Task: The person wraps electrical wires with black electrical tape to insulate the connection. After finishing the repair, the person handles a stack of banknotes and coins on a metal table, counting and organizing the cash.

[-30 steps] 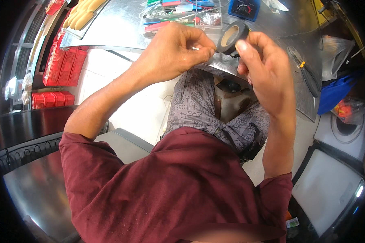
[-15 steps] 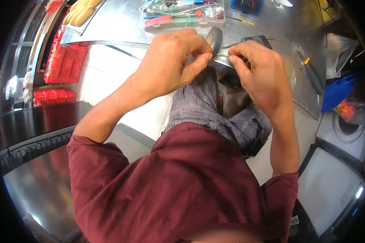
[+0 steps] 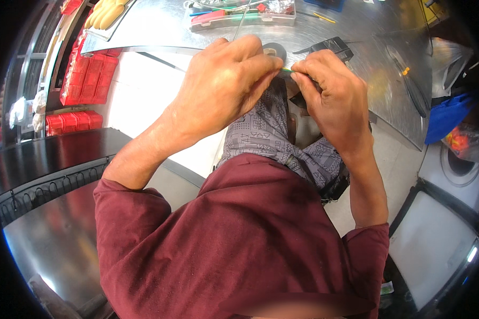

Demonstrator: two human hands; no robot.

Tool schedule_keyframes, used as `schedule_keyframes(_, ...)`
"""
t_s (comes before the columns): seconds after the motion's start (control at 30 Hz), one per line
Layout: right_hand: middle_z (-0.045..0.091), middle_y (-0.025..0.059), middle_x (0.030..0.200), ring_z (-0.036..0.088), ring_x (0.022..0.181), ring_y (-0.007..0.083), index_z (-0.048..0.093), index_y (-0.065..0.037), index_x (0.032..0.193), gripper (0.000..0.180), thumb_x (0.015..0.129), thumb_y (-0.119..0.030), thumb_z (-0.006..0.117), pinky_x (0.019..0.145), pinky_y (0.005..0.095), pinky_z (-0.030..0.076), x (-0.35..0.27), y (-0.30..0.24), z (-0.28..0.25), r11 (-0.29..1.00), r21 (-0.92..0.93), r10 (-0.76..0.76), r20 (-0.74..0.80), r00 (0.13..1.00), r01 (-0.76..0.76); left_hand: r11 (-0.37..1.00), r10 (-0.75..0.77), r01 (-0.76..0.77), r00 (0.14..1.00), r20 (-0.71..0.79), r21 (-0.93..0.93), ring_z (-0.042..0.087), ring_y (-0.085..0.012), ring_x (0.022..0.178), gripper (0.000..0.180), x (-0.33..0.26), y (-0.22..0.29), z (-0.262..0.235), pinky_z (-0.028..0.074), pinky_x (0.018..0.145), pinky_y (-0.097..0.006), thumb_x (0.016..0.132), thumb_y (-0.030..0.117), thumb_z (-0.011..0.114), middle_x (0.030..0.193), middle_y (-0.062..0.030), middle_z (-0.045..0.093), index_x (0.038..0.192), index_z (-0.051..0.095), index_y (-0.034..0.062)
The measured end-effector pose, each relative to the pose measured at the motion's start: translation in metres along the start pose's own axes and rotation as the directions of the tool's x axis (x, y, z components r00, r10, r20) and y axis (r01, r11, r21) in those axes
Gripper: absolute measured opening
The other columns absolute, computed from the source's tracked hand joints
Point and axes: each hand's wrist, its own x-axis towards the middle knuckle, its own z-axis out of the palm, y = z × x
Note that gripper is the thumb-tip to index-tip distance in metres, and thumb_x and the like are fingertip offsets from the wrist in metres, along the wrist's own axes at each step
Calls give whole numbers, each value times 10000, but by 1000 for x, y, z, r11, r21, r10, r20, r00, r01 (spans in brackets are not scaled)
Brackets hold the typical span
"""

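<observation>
Pinching: a thin green wire [image 3: 286, 69] is caught between the fingertips of both hands, at the near edge of the steel table, above the person's lap.
Left hand [image 3: 226, 80]: knuckles up, fingers curled tight, thumb and forefinger pressed on the wire's left end; forearm runs down-left to a maroon sleeve.
Right hand [image 3: 330, 98]: fingers bent inward, tips nipping the wire's right end, nearly touching the left fingertips; wrist bent, forearm drops straight toward the lower edge.
Black roll of tape [image 3: 275, 50]: just behind the left fingers, mostly hidden by them; whether a hand touches it cannot be told.
Small black device [image 3: 332, 47]: on the table just beyond the right hand.
Shiny steel table [image 3: 367, 32]: curves across the top.
Clear plastic tray of tools [image 3: 242, 13]: far side of the table, well apart from the hands.
Red plastic bins [image 3: 88, 80]: stacked at the left, below table level.
Grey patterned trousers [image 3: 266, 133]: under both hands.
</observation>
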Motion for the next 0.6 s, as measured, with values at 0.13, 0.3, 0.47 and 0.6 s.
schedule_keyframes(0.13, 715, 110, 1028, 735, 805, 296, 730, -51, 991, 132, 878, -92, 784, 734, 372, 590, -5, -4, 5, 995, 98, 8, -163, 987, 8, 999, 4, -3, 1000, -12, 43, 626, -232, 686, 143, 5, -2, 0, 496, 603, -359, 877, 62, 809, 798, -71, 585, 1012, 763, 50)
schedule_keyframes(0.3, 732, 87, 1006, 726, 829, 156, 713, 6, 1118, 220, 906, -24, 766, 730, 276, 578, -44, -17, 53, 768, 590, 370, -91, 925, -249, 994, -96, 97, 995, 19, -48, 631, -201, 670, 113, 10, 0, -3, 500, 604, -341, 913, 70, 781, 818, -77, 615, 1017, 760, 32)
schedule_keyframes(0.47, 683, 10, 913, 646, 751, 69, 704, 43, 1152, 234, 930, -19, 743, 672, 221, 520, -32, -27, 90, 158, 960, 554, 106, 826, -230, 974, -162, 160, 987, -1, -164, 604, -157, 660, 136, 5, 0, 2, 488, 601, -304, 940, 116, 768, 790, -74, 616, 1022, 763, 8)
schedule_keyframes(0.6, 621, -16, 863, 589, 710, 53, 720, 21, 1098, 159, 959, -55, 723, 630, 209, 467, -32, -24, 90, 209, 923, 494, 185, 849, -322, 948, -234, 227, 972, -6, -225, 592, -146, 662, 153, 1, -1, 5, 484, 606, -298, 945, 135, 768, 778, -75, 628, 1012, 763, -2)
